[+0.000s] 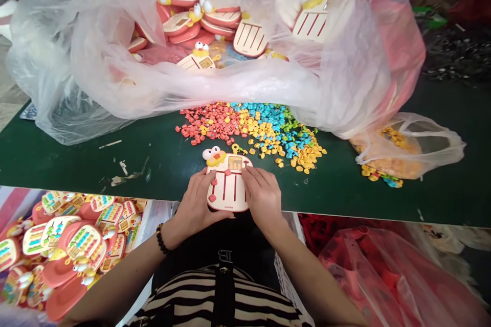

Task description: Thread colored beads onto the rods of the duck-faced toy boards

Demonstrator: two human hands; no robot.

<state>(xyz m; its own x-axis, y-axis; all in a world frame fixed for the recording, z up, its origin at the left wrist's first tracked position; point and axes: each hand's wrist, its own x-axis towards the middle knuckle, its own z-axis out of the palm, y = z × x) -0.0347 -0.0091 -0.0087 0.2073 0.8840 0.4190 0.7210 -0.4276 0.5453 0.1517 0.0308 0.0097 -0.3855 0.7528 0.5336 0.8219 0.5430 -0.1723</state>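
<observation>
A cream and coral sliding puzzle toy [229,189] with bulging duck-like eyes and a yellow beak lies between my hands at the table's near edge. My left hand [196,199] grips its left side, the thumb along the bottom edge. My right hand [264,191] has its fingers pressed together on the toy's right side, over the end of a slot; whatever they may pinch there is hidden. A few red slider pieces [213,197] sit in the slots at the left and top. Beyond the toy lies a pile of small red, yellow, blue and green pieces [264,130].
A big clear plastic bag [192,89] of similar toys spans the back of the green table [153,168]. To the right sits a small bag [406,156] of yellow pieces. Toys filled with coloured pieces [82,240] are heaped at lower left; red bagged items [368,260] lie lower right.
</observation>
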